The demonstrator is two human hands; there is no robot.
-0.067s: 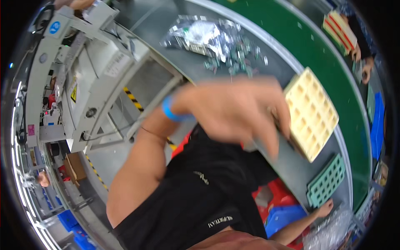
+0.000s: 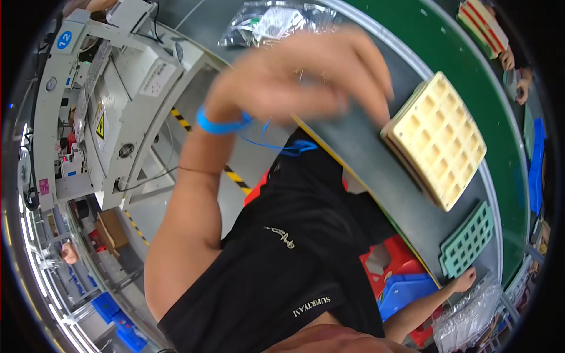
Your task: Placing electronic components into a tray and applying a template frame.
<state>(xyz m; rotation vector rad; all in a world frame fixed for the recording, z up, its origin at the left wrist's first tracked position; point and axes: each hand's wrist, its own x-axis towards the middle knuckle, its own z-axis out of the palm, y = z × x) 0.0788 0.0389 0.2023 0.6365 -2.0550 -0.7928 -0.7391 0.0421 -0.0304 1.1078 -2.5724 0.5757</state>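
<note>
My left hand (image 2: 306, 76), with a blue wrist strap (image 2: 220, 122), is blurred over the dark worktop. Its fingers look parted from the thumb, and nothing shows between them. Just beyond it lies a shiny clear plastic bag (image 2: 241, 28). To its right sits a cream tray (image 2: 441, 132) with rows of square pockets, apparently stacked on others. My right hand (image 2: 466, 279) is closed at the near end of a green grid tray (image 2: 469, 241). What its fingers hold, if anything, cannot be made out.
A green conveyor belt (image 2: 465, 88) curves past the far side, with another person's hands (image 2: 522, 88) beyond it. White machinery (image 2: 135, 94) stands at left. Crumpled clear plastic (image 2: 468, 320) lies near my right forearm. A blue cord (image 2: 294, 147) hangs by the worktop edge.
My left hand has moved up and left, away from the cream tray and toward the plastic bag. It now covers the small greenish pieces beside the bag. My right hand stays by the green tray.
</note>
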